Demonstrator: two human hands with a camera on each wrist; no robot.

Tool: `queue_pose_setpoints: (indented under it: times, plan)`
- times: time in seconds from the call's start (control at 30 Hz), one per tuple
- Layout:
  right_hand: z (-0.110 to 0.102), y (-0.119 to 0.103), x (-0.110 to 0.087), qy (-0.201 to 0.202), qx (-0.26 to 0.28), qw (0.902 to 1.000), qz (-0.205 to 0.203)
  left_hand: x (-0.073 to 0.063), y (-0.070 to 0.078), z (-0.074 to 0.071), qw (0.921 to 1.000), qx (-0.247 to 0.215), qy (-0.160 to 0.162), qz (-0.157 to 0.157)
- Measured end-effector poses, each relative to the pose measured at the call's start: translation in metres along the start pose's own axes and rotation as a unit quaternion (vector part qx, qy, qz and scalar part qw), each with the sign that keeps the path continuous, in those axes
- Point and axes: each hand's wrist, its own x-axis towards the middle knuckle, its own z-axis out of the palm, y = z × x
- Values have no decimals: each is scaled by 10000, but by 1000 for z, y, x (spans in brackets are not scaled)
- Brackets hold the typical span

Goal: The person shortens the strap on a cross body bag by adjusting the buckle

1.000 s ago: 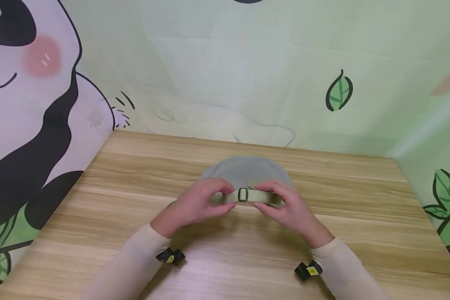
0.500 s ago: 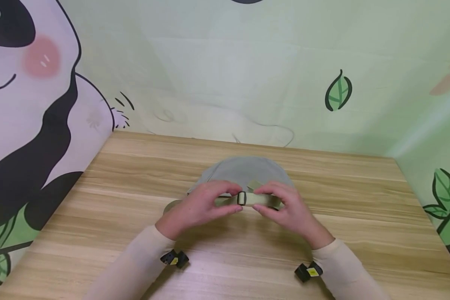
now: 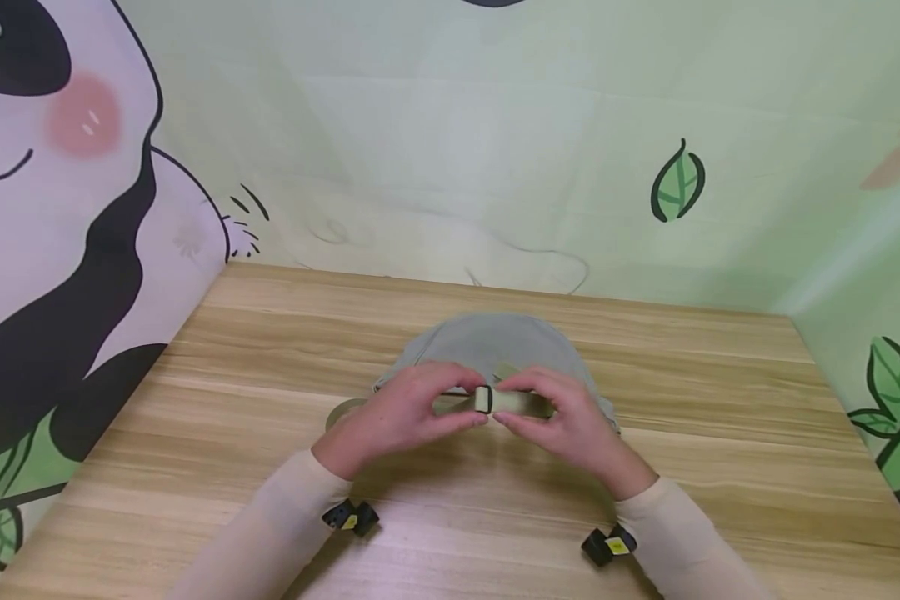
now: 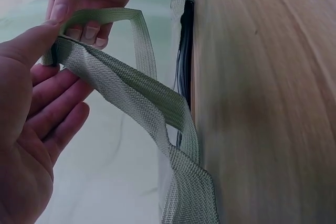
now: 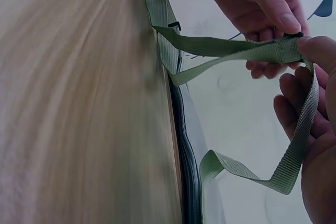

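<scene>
A grey bag (image 3: 502,337) lies on the wooden table, its dark zipper (image 5: 184,161) along the near edge. Its light green webbing strap (image 3: 521,404) is raised between both hands, with a small dark slider buckle (image 3: 483,399) on it. My left hand (image 3: 397,412) pinches the strap at the slider's left side between thumb and fingers. From the other side my right hand (image 3: 562,417) pinches the strap close to the slider, its fingertips nearly meeting the left ones. In the left wrist view, doubled webbing (image 4: 115,85) hangs twisted from the hands towards the table.
The wooden table (image 3: 720,400) extends around the bag on all sides. Behind it stands a pale green wall (image 3: 435,167) with a printed leaf, and a printed panda (image 3: 120,250) is on the left. A strap loop (image 3: 341,411) lies beside the left wrist.
My left hand has shifted right along the strap to the slider. My right hand has then slid left, up close to it. The slider sits slightly lower than a second ago.
</scene>
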Motion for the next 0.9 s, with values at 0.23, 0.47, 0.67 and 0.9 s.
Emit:
queue_pose_setpoints:
  times: [0.23,0.47,0.67,0.9]
  plan:
    - [-1,-1,-2,-108,-281,9994,153,-2,2,-3,9998,-93,43,-151]
    - [-11,2,-6,68,-436,9989,133,-7,-1,-10,9990,-141,180,-382]
    - [-12,4,-5,148,-298,9994,-30,-10,-4,-11,9991,-166,171,-337]
    - [-10,4,-4,206,-257,9993,-170,-9,-5,-12,9989,-196,51,-418]
